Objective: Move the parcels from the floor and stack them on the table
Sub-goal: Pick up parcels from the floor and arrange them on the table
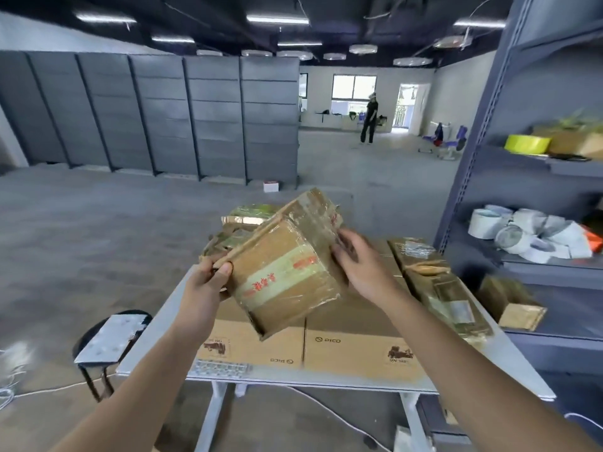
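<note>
A brown taped cardboard parcel [287, 265] with red characters on a pale tape strip hangs tilted in the air above the table. My left hand [204, 288] grips its left edge, thumb on top. My right hand [362, 262] presses against its right side with fingers spread. Below it, two large brown boxes [355, 347] stand side by side on the white table [156, 327]. More parcels [434, 282] lie stacked along the table's right part, and others [241, 223] show behind the held one.
A grey metal shelf unit [528, 164] stands right of the table with tape rolls, white bundles and a small box. A dark stool [111, 340] bearing a grey slab sits left of the table. A small white box [271, 186] lies on the floor. A person [370, 117] stands far back.
</note>
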The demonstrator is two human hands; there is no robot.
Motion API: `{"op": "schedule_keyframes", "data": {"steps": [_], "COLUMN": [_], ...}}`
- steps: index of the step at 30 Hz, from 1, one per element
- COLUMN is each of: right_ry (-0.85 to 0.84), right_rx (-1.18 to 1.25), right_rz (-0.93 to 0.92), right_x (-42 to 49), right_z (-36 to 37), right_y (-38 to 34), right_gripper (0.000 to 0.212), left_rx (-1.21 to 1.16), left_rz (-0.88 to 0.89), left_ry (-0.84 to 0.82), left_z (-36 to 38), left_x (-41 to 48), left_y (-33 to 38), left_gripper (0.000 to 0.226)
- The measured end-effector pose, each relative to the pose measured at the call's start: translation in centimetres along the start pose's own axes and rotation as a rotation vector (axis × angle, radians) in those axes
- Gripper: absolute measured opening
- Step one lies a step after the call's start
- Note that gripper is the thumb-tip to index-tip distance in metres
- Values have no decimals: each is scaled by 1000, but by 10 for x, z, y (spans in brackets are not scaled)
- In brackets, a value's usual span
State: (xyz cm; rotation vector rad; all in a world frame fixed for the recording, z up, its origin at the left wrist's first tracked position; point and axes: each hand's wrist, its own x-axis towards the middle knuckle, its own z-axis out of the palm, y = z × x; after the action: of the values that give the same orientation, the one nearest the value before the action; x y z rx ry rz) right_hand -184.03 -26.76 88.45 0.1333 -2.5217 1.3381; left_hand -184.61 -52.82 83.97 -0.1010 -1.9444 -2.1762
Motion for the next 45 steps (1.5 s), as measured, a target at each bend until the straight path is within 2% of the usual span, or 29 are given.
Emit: {"op": "schedule_keyframes", "data": {"steps": [5, 7, 9, 13, 16, 20, 22, 24, 27, 28, 31, 33, 34, 35, 37, 39, 41, 45], "right_ry": [141, 156, 205, 330, 372, 424, 472, 530, 590, 598, 551, 493, 453, 414, 350, 325, 344, 248], "right_rx": [293, 517, 645, 607, 565, 439, 419, 392, 250, 216, 198, 282, 313, 344, 403, 434, 378, 215], "right_rz": [314, 443, 487, 487, 521, 506, 507, 504, 470, 463, 475, 513, 520, 536, 585, 588, 570, 586], "right_x": [30, 52, 73, 112, 141, 173, 185, 198, 225, 234, 264, 281, 288, 295, 309, 322, 331, 342], "right_z": [-46, -64, -87, -127, -151, -167, -170, -171, -166, -163, -158, -159, -162, -165, -178, -193, -204, -217], "right_y": [43, 66, 85, 120, 135, 146, 155, 167, 187, 196, 228, 238, 239, 239, 246, 257, 267, 292], "right_gripper": [47, 50, 44, 44, 43, 27, 20, 12, 5, 7, 35, 58, 60, 58, 68, 70, 68, 74], "left_rx": [-56, -66, -57, 7, 193, 491, 422, 304, 141, 119, 215, 182, 151, 158, 238, 279, 333, 439], "left_rz": [17, 31, 42, -4, -31, 75, -29, -198, -374, -382, -260, -244, -266, -282, -273, -228, -155, -76], "left_ry": [-66, -133, -238, -500, -662, -754, -707, -562, -458, -481, -542, -416, -348, -298, -251, -241, -258, -279], "left_z": [78, 110, 138, 186, 220, 261, 282, 298, 326, 335, 358, 368, 373, 376, 380, 385, 389, 396], "left_x": [39, 56, 76, 124, 161, 207, 217, 225, 243, 247, 259, 275, 288, 302, 324, 341, 357, 391], "left_y": [-17, -31, -43, -61, -60, -62, -71, -75, -81, -81, -73, -72, -77, -82, -89, -94, -95, -94], "left_gripper": [20, 21, 19, 25, 31, 16, 21, 27, 78, 82, 36, 11, 7, 10, 9, 22, 33, 29]}}
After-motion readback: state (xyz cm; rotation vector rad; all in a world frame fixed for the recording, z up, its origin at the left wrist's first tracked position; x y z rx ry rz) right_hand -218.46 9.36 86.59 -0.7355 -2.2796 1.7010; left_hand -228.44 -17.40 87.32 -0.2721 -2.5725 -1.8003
